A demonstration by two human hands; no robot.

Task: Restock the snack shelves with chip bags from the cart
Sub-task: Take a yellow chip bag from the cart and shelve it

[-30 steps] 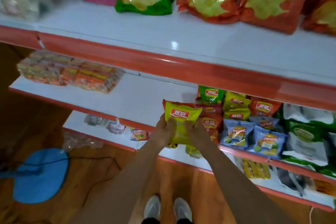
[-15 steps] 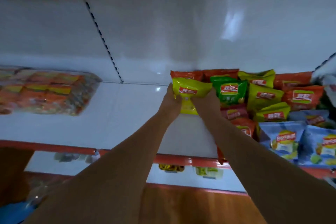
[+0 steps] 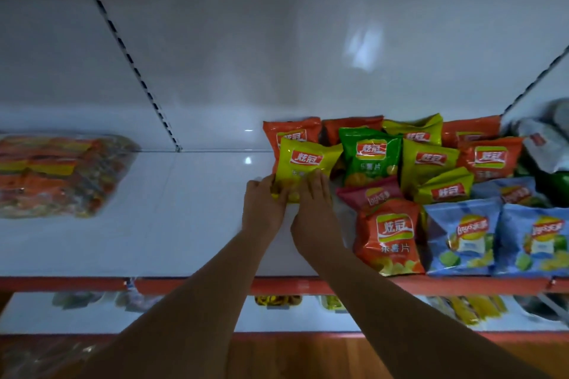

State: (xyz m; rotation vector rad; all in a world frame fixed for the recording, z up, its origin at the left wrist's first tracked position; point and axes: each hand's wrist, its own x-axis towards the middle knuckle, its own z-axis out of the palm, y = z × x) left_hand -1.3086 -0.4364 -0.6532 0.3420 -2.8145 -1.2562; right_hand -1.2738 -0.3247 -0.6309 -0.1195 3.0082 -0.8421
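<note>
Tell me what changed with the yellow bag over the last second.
Both hands, left hand and right hand, carried the yellow chip bag from the shelf edge to the back, against the orange bag. They still hold its bottom. The other bags stayed put.

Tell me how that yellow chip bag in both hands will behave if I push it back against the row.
The yellow chip bag looks puffed, so it is probably light and would give under the fingers rather than stay stiff. Its glossy film may slide easily on the smooth white shelf. Standing on a narrow base against the orange bag, it could tip forward once released.
</note>
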